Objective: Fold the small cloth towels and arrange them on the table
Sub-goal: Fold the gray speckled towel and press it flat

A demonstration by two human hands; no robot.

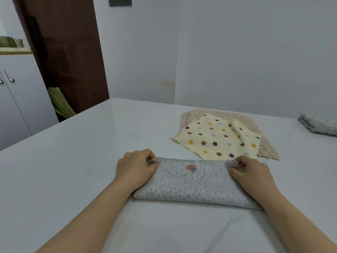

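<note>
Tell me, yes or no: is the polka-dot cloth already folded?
No. The polka-dot cloth lies spread open on the beige towel, with only a crease near its far edge.

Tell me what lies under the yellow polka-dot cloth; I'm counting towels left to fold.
Under the polka-dot cloth lies a beige textured towel, its edges showing at the back and right. Whether it is one layer or several, or hides anything else, cannot be seen.

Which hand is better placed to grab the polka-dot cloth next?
Right. The right hand sits just below the polka-dot cloth; the left hand would have to cross the grey towel both hands pinch.
</note>
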